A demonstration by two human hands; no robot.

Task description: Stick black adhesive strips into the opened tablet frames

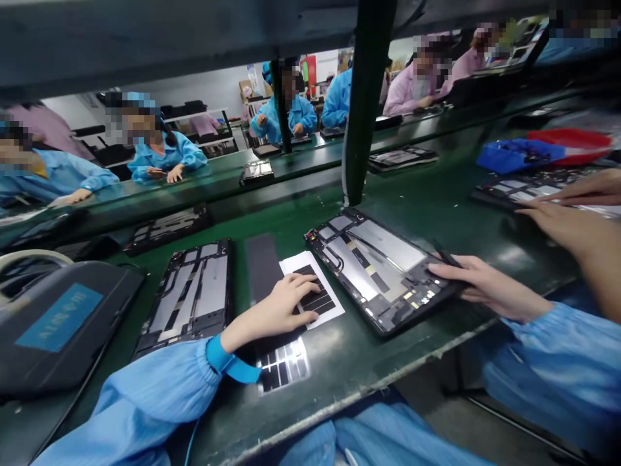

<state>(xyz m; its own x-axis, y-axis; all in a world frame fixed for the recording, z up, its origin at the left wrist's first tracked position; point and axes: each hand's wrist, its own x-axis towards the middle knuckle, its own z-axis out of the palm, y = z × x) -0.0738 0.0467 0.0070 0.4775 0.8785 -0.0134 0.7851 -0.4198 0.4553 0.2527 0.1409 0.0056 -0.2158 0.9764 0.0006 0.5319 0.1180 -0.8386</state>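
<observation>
My left hand (286,304) rests palm down, fingers apart, on a white sheet (331,303) of black adhesive strips. A dark grey strip (262,265) lies beneath and behind the sheet. To the right is an opened tablet (373,265), its silver battery cells and circuit boards exposed. My right hand (478,281) grips this tablet's right corner, thumb on top. A slim dark tool (445,254) juts up by those fingers; its kind is unclear. Left of my left hand lies a second opened tablet (194,291). A clear sheet with black pieces (284,366) lies near the table edge.
A dark case with a blue label (58,317) stands at left. A green post (363,110) rises behind the tablet. At right, a co-worker's hands (567,220) are over another tablet (504,191), near blue (519,155) and red bins (577,139). More people sit across the line.
</observation>
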